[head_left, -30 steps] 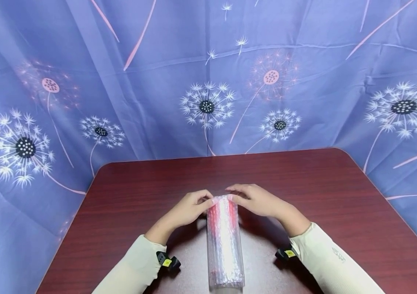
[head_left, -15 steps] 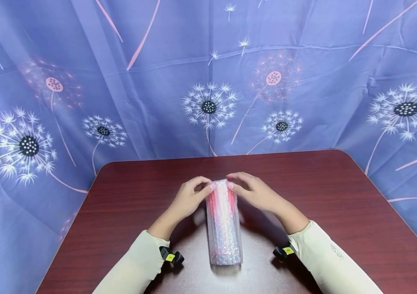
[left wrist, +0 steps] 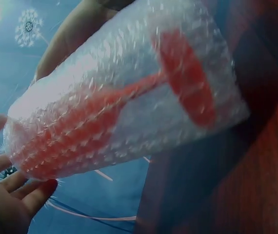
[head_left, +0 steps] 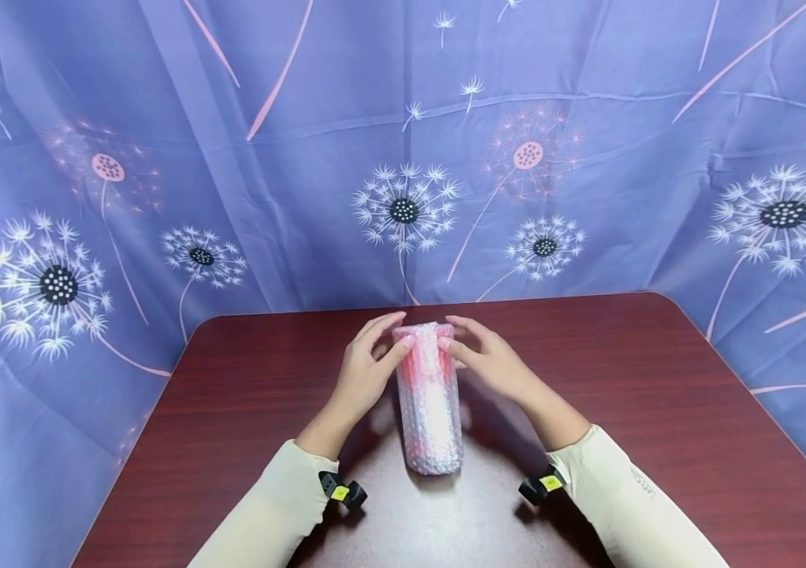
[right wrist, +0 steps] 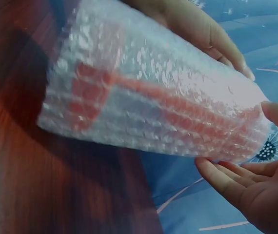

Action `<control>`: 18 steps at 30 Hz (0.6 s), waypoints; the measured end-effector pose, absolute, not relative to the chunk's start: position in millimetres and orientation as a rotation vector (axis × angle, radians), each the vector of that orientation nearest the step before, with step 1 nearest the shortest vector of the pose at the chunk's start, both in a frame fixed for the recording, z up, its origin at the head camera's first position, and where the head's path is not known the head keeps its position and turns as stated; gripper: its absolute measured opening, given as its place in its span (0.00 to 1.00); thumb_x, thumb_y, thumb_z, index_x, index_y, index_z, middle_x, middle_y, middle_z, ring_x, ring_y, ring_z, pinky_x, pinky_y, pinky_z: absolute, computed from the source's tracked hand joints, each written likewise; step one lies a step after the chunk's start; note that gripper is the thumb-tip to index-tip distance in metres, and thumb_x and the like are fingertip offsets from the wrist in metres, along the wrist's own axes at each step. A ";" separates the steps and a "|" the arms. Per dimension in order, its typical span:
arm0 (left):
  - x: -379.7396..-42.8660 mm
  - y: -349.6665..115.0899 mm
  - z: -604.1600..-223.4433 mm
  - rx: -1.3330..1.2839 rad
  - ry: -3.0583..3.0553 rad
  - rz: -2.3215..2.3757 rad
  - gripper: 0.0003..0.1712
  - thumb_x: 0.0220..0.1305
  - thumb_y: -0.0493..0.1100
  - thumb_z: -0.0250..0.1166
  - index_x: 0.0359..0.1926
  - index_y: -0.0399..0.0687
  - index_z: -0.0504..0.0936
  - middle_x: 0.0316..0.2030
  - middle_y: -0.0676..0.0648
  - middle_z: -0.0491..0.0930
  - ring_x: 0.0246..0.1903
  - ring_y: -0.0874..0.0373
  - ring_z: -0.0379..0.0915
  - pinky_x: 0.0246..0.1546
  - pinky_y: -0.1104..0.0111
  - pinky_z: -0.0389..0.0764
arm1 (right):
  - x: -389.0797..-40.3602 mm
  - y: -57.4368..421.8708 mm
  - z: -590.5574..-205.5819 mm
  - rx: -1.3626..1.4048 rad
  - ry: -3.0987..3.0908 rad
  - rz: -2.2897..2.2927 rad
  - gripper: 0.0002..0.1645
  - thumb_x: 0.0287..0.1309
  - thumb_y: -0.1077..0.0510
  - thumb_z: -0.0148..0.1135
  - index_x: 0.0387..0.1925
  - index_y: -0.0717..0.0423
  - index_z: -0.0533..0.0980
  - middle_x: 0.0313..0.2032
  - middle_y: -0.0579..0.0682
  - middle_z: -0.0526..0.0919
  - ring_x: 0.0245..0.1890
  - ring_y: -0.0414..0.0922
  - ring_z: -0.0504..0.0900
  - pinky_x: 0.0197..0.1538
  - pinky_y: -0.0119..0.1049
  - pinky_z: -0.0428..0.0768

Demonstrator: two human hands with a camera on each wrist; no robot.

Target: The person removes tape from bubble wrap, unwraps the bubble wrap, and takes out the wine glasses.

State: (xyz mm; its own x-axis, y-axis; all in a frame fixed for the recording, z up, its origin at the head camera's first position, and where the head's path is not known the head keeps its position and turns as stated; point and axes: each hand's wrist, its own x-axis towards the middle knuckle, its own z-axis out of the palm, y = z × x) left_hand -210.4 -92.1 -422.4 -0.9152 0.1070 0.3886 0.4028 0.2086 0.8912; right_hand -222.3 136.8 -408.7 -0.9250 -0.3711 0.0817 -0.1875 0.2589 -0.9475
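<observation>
A red stemmed goblet [left wrist: 188, 80], its foot and stem showing through, is wrapped in clear bubble wrap [head_left: 434, 418]. Both hands hold the bundle by its upper end. My left hand [head_left: 367, 367] has its thumb on the near face and its fingers bent along the left side. From the right, my right hand [head_left: 491, 363] mirrors this, thumb in front and fingers reaching behind. In the right wrist view the right fingertips [right wrist: 205, 165] touch the wrap underneath. The goblet's foot end points toward the table, close over it in the head view.
A dark red wood-grain table [head_left: 254, 379] lies below, with rounded far corners. Behind it hangs a blue dandelion-print cloth [head_left: 304, 221]. Each wrist wears a small black camera, one on the left [head_left: 342, 491] and one on the right [head_left: 541, 485].
Both hands have carried the wrapped goblet away from the person, toward the table's far edge. The lower end now sits farther from the near side, and the grip stays at the upper end.
</observation>
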 end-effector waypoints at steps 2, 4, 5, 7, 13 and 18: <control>-211.8 -91.7 -421.0 -0.506 -2.230 -1.787 0.30 0.67 0.47 0.69 0.69 0.58 0.74 0.68 0.52 0.72 0.68 0.55 0.70 0.66 0.57 0.74 | -223.3 135.3 -406.9 -0.527 2.358 -1.794 0.37 0.70 0.50 0.61 0.73 0.59 0.62 0.64 0.67 0.74 0.55 0.60 0.84 0.52 0.45 0.86; -213.5 -91.2 -420.1 -0.528 -2.228 -1.812 0.36 0.66 0.45 0.69 0.73 0.59 0.68 0.72 0.50 0.67 0.71 0.52 0.65 0.68 0.56 0.72 | -224.8 134.3 -405.8 -0.525 2.353 -1.841 0.36 0.70 0.52 0.61 0.73 0.59 0.62 0.64 0.67 0.74 0.57 0.61 0.82 0.53 0.45 0.86; -214.2 -91.0 -420.1 -0.531 -2.234 -1.827 0.39 0.66 0.46 0.69 0.75 0.60 0.65 0.73 0.49 0.64 0.73 0.50 0.63 0.69 0.55 0.71 | -225.6 133.8 -405.4 -0.523 2.349 -1.864 0.35 0.70 0.53 0.61 0.72 0.59 0.62 0.64 0.67 0.74 0.58 0.61 0.81 0.53 0.46 0.85; -215.1 -90.8 -420.0 -0.514 -2.258 -1.865 0.44 0.65 0.47 0.69 0.78 0.63 0.59 0.76 0.49 0.59 0.75 0.50 0.59 0.70 0.53 0.70 | -227.3 132.9 -405.2 -0.520 2.344 -1.902 0.35 0.70 0.54 0.61 0.72 0.60 0.62 0.64 0.67 0.74 0.58 0.62 0.80 0.54 0.46 0.85; -216.5 -92.2 -424.0 -0.438 -2.328 -2.040 0.50 0.67 0.52 0.66 0.81 0.65 0.46 0.78 0.43 0.56 0.75 0.45 0.58 0.71 0.46 0.67 | -231.4 129.3 -404.6 -0.528 2.333 -1.956 0.32 0.71 0.54 0.60 0.71 0.60 0.63 0.64 0.65 0.75 0.61 0.60 0.79 0.56 0.46 0.84; -217.2 -93.2 -427.4 -0.462 -2.365 -2.080 0.50 0.68 0.50 0.65 0.81 0.63 0.44 0.77 0.42 0.58 0.75 0.45 0.59 0.72 0.48 0.64 | -234.0 127.4 -403.9 -0.544 2.308 -1.967 0.32 0.72 0.53 0.58 0.71 0.60 0.63 0.66 0.64 0.74 0.63 0.59 0.77 0.59 0.47 0.83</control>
State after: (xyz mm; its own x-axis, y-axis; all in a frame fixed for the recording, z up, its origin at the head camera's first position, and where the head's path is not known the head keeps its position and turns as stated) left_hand -217.2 -93.2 -427.4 -0.9570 0.2429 0.1586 0.1884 0.1045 0.9765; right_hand -234.0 127.4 -403.9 -0.9358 -0.3030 0.1802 -0.2260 0.1233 -0.9663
